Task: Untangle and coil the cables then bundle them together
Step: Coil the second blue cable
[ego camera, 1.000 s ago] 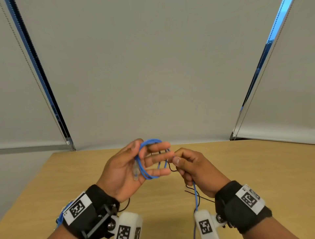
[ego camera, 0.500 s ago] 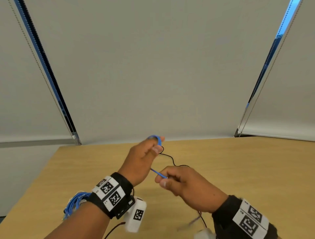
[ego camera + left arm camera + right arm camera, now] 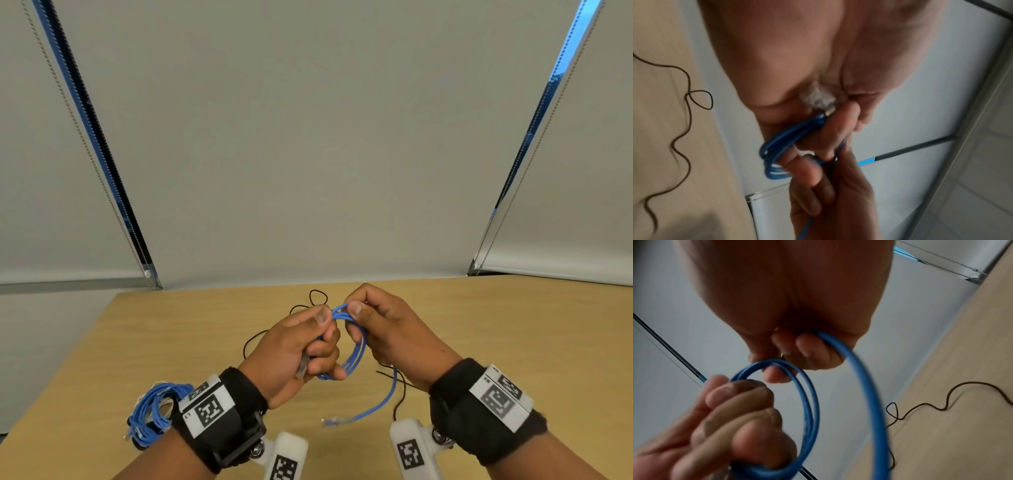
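The left hand (image 3: 294, 349) gripped the blue cable (image 3: 356, 349) coil in curled fingers; the right hand (image 3: 387, 329) pinched the loops' top. Below the right fingers the free tail dangled. Laying that tail flat against the loops, without twist, seemed wise.

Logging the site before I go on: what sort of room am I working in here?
Probably an office or meeting room: a plain wooden table, tall windows covered by grey roller blinds with bead chains, and network-style blue cable being coiled.
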`<action>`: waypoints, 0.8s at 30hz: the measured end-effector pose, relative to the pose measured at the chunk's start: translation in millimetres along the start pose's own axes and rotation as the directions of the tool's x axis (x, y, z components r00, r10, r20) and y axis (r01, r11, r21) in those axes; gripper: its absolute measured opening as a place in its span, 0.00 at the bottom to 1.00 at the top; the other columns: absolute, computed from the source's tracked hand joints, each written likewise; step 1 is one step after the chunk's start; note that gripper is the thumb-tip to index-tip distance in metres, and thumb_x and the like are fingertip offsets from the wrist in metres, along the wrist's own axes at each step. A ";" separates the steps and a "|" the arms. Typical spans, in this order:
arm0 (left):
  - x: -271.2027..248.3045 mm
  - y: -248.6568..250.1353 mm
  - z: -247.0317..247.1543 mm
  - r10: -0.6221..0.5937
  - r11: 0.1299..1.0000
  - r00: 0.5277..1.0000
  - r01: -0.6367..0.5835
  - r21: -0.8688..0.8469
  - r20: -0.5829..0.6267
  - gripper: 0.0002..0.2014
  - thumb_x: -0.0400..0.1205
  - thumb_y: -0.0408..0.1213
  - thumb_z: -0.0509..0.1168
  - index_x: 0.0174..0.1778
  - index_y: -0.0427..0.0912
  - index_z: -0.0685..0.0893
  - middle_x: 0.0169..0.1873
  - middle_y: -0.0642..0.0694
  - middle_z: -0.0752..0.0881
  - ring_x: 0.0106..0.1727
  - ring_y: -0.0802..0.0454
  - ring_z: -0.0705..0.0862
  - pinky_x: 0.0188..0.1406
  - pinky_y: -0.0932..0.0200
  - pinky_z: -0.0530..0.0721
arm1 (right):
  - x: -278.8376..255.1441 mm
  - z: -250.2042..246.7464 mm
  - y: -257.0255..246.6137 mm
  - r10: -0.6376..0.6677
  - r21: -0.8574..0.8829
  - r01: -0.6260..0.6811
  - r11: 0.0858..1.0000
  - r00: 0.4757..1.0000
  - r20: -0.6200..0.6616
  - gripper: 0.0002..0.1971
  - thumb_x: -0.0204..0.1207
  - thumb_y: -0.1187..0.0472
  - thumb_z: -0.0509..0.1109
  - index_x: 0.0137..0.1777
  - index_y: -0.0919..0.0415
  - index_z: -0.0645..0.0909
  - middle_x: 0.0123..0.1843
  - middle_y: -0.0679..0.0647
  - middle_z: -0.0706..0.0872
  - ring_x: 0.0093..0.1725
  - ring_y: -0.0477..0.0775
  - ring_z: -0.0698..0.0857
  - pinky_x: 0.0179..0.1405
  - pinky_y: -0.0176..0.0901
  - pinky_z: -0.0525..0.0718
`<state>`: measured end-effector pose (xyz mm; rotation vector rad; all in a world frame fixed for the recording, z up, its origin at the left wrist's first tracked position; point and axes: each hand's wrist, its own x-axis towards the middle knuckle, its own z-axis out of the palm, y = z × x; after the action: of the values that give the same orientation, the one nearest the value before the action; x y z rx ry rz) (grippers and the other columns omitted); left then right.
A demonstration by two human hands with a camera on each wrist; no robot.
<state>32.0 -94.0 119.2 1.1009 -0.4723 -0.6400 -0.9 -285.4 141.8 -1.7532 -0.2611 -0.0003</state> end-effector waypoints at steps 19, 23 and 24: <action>-3.2 -26.8 -17.5 0.120 0.985 0.884 -0.049 0.165 -0.452 0.15 0.87 0.43 0.63 0.38 0.43 0.90 0.48 0.46 0.92 0.50 0.51 0.83 0.52 0.53 0.87 | -9.8 4.7 34.1 0.067 -0.210 -0.136 0.968 0.949 -0.307 0.08 0.83 0.61 0.69 0.43 0.53 0.87 0.41 0.42 0.90 0.41 0.40 0.85 0.45 0.37 0.81; -0.9 -31.1 -14.1 0.118 0.989 0.847 -0.054 0.137 -0.518 0.14 0.88 0.41 0.63 0.45 0.39 0.92 0.53 0.43 0.93 0.53 0.51 0.87 0.61 0.48 0.88 | -16.4 28.1 31.4 0.131 -0.374 -0.128 0.919 0.991 -0.015 0.09 0.84 0.52 0.68 0.56 0.46 0.89 0.39 0.50 0.90 0.39 0.43 0.87 0.46 0.41 0.88; -0.4 -31.8 -12.0 0.123 0.989 0.847 -0.060 0.137 -0.517 0.14 0.87 0.41 0.64 0.45 0.39 0.92 0.53 0.43 0.93 0.53 0.52 0.88 0.61 0.48 0.88 | -17.2 32.3 36.1 0.140 -0.426 -0.135 0.894 0.990 -0.021 0.11 0.84 0.51 0.67 0.62 0.45 0.87 0.39 0.49 0.89 0.40 0.44 0.88 0.48 0.44 0.89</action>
<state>31.8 -95.5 85.2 1.2994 -0.0846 -0.2054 -16.0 -263.4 97.8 -2.2084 -0.1492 0.0581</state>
